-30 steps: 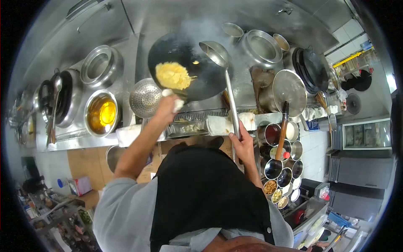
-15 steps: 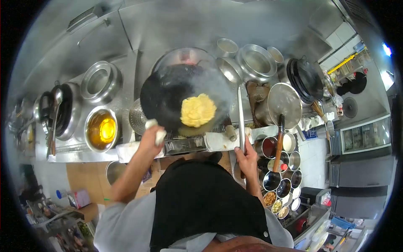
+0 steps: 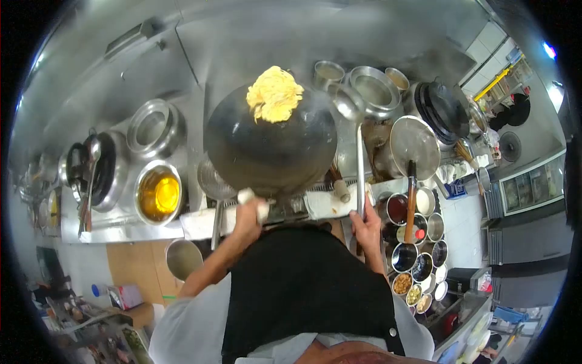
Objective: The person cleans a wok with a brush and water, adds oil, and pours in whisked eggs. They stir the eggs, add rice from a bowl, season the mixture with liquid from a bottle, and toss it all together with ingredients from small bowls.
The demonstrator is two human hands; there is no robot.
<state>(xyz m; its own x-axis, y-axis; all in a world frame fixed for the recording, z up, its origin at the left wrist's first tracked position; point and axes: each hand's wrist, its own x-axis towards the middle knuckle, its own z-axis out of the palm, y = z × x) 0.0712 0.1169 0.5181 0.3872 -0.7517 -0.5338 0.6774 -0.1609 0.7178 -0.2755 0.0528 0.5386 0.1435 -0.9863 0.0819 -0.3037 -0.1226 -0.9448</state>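
Note:
My left hand (image 3: 247, 219) is closed round a folded white cloth (image 3: 254, 205) at the near left edge of the black wok (image 3: 273, 158). The wok is tipped, its dark inside facing me. A loose, ragged clump of yellow food (image 3: 274, 94), like egg or noodles, appears at the wok's far rim, partly beyond it. To the right, my right hand (image 3: 368, 227) grips the long metal handle of a ladle (image 3: 361, 164). Its bowl points away from me, beside the metal pots behind the wok.
Left of the wok stand a bowl of golden oil (image 3: 159, 194) and a perforated strainer (image 3: 213, 181). At right, a fine-mesh sieve (image 3: 414, 144) with a wooden handle rests over a pot. Several seasoning containers (image 3: 404, 257) crowd below it. A bamboo brush (image 3: 339, 185) lies near the wok.
The yellow food has gone from inside the wok up to its far rim. My left hand has moved right and the wok has tilted. My right hand still holds the ladle.

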